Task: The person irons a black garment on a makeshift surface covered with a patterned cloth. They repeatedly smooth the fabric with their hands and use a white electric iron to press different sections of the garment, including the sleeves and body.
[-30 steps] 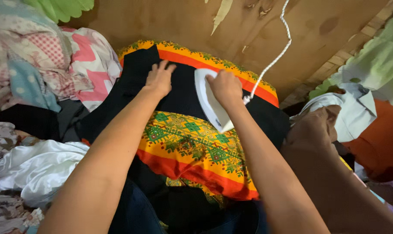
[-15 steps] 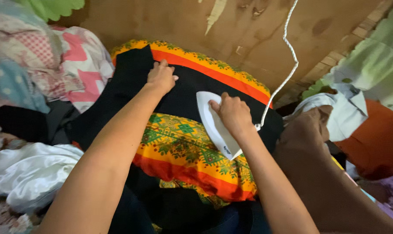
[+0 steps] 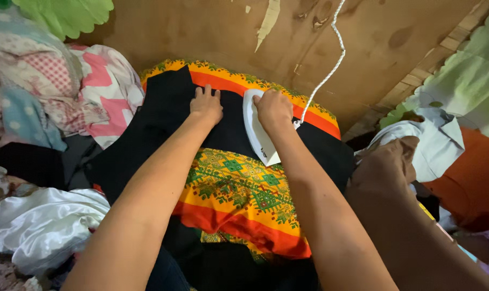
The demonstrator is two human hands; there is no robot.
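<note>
Gripping the white iron [image 3: 257, 128] tight in your right hand [image 3: 273, 109], you had your left hand [image 3: 205, 104] flat and open on the black garment [image 3: 163, 118]; keeping fingers clear looked smart.

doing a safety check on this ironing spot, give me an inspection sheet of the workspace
surface: padded board under an orange, yellow and green patterned cloth, against a brown wall.
job's things: black garment spread across the cloth; white iron resting on it.
clutter: pink patterned fabric and white satin cloth at left; brown garment, pale shirt and orange fabric at right.
hands: left hand flat on the black garment; right hand gripping the iron's handle.
cables: white cord runs up from the iron past the top edge.
surroundings: green scalloped fabric top left; peeling patches on the wall.
</note>
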